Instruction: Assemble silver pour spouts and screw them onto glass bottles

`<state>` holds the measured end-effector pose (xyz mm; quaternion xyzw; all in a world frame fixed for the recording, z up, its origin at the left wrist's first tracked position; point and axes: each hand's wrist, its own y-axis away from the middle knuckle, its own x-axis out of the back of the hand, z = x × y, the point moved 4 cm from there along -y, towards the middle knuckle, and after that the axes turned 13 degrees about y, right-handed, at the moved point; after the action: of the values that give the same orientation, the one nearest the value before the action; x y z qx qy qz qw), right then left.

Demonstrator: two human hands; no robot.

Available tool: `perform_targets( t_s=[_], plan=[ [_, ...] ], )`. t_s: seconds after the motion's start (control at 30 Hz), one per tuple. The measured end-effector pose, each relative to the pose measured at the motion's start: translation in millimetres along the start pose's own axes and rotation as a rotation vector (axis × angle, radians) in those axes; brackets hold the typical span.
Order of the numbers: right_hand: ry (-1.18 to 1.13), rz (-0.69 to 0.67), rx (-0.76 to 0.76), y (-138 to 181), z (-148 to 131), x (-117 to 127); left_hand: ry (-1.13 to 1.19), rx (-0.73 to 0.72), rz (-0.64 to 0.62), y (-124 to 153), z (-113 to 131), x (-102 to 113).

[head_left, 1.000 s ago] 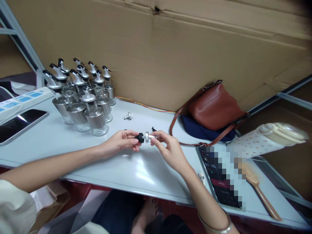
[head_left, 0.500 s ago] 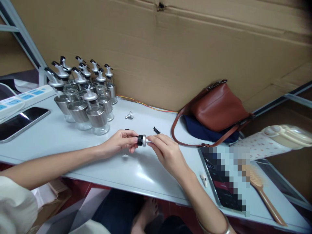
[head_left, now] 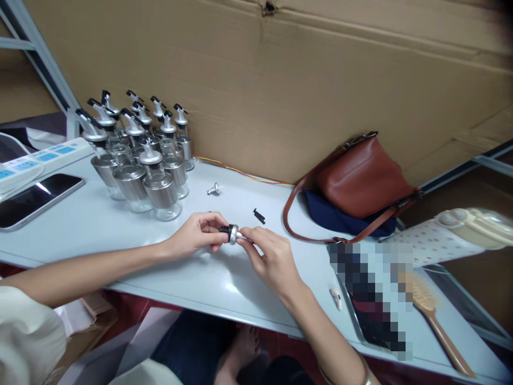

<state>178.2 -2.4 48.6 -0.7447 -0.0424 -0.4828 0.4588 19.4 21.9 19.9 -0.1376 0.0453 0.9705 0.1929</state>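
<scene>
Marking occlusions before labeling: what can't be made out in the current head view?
All in the head view:
Bottle pourer, spout end: covered by the right hand.
Exact bottle count: hidden behind the front glass bottles.
Dark-screened device: display mostly masked by pixelation.
Bracelet: cut off by the bottom edge.

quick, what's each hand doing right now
Left hand: closed, holding a black ribbed stopper.
Right hand: closed, fingers pinching a silver, round-collared pourer spout by its narrow end.

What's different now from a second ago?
The silver pourer spout in the right hand has moved leftward against the black stopper in the left hand, closing the gap between them. Neither hand let go. The glass bottles, loose silver spout and brown handbag stayed put.
</scene>
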Motion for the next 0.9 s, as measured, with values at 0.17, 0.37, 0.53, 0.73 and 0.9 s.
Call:
perform_targets(
  t_s=[0.17,0.37,0.53,0.73,0.9],
  plan=[
    [-0.216,-0.141,-0.122,-3,5,-2,-0.042,-0.013,-0.01,0,1,0],
    [-0.466,-0.331,-0.323,-4,11,-4,-0.107,0.01,-0.068,5,2,-4],
    [-0.351,-0.368,-0.305,-4,12,-6,-0.159,0.037,-0.053,3,-2,-3],
    [-0.185,-0.137,-0.4,-5,8,-9,-0.163,-0.015,0.068,1,-6,3],
    [-0.434,-0.228,-0.483,-5,1,-14,-0.083,-0.037,-0.003,4,-5,-2]
  ],
)
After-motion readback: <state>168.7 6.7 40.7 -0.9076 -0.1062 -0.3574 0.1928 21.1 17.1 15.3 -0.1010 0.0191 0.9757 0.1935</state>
